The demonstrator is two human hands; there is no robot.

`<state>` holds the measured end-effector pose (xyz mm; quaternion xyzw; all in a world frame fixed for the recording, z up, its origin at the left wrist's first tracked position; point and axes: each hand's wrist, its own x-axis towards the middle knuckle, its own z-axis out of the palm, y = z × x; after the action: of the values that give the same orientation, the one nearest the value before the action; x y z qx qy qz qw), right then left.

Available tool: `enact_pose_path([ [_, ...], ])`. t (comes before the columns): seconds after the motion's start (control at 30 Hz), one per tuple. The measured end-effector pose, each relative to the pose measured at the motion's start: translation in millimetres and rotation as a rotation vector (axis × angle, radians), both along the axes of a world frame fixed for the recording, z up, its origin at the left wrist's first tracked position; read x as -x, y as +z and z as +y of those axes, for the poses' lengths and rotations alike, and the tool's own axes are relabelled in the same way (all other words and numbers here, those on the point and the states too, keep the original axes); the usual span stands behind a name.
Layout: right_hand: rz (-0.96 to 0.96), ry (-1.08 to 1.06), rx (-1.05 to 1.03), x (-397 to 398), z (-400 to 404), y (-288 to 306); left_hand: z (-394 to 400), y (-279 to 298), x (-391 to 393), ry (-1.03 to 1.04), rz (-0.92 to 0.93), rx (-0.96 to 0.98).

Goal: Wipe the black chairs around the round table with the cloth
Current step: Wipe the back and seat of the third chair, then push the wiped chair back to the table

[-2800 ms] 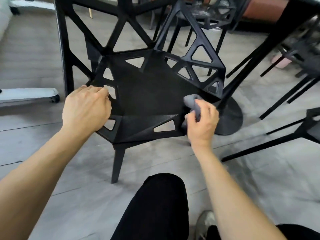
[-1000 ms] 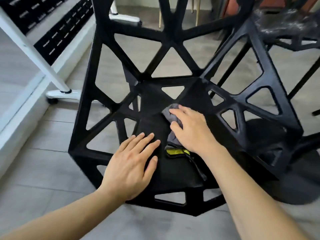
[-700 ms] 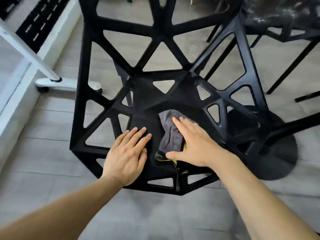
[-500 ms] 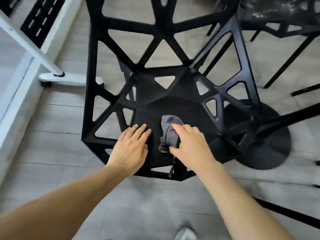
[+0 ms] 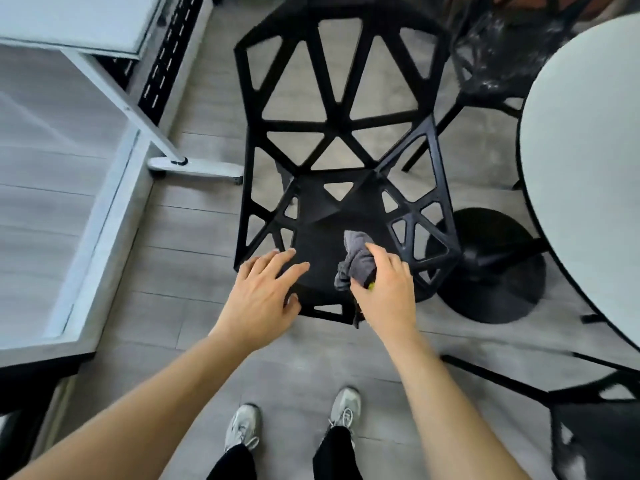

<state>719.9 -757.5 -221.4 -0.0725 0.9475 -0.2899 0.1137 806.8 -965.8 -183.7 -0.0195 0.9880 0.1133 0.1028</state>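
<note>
One black chair (image 5: 341,161) in hand: our right hand (image 5: 386,292) grips bunched grey cloth (image 5: 356,259) on seat; left hand (image 5: 261,292), fingers spread, rests on seat front. We judge backrest unwiped, neighbouring chairs around round table (image 5: 588,168) pending.

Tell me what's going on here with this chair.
A person is standing over a black chair beside the round table, wiping it. The right hand grips a bunched grey cloth over the front of the seat. The left hand rests with fingers spread on the seat's front left edge. Another black chair stands behind, and part of a third shows at lower right.
</note>
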Motion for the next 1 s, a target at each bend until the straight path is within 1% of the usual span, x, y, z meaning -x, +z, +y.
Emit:
enact_pose_path([
  [0.1, -0.022, -0.063, 0.057, -21, 0, 60, -4, 70, -23, 0.093, 0.019, -0.016],
  [0.2, -0.002, -0.081, 0.101, -44, -10, 112, -16, 126, -44, 0.129, 0.065, -0.03],
  [0.3, 0.021, -0.08, 0.119, -64, -27, 159, -36, 173, -62, 0.122, 0.104, -0.05],
  [0.4, 0.067, -0.089, 0.12, -80, -51, 199, -64, 206, -76, 0.107, 0.157, -0.093],
  [0.53, 0.137, -0.117, 0.122, -101, -89, 241, -106, 236, -92, 0.056, 0.193, -0.118],
  [0.67, 0.202, -0.23, 0.147, -118, -130, 265, -151, 255, -97, -0.022, 0.196, -0.121],
  [0.83, 0.229, -0.337, 0.162, -132, -165, 275, -188, 265, -76, -0.108, 0.188, -0.122],
  [1.0, 0.202, -0.409, 0.171, -105, -181, 271, -207, 267, -29, -0.162, 0.206, -0.139],
])
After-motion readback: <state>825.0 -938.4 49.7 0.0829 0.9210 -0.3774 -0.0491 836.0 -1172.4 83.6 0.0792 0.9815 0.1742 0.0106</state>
